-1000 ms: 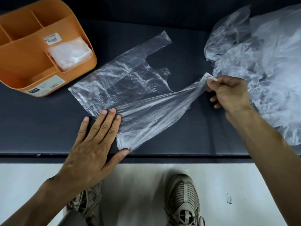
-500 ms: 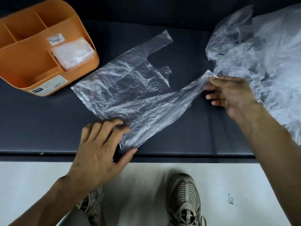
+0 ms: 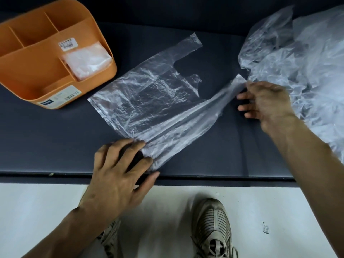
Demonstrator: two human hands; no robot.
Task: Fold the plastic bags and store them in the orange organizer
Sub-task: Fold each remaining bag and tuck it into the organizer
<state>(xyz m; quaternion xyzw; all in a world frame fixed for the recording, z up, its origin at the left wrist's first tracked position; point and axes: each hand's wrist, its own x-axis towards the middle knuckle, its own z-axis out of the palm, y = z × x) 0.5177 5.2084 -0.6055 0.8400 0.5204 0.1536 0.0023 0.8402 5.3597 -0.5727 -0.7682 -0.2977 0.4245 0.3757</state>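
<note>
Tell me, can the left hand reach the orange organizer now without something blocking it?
Probably yes: the left hand only pinches the bag's near corner, and bare dark table lies between it and the orange organizer.

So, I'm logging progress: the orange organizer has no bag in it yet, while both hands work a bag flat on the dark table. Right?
Not quite. The head view shows one folded bag already in a compartment of the orange organizer. The rest holds: the left hand and right hand work the flat bag.

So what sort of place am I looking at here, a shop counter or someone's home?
I cannot tell which; it looks like a plain standing workstation. A dark matte tabletop over a pale bare floor holds only an orange plastic compartment organizer and a heap of crumpled clear plastic bags.
</note>
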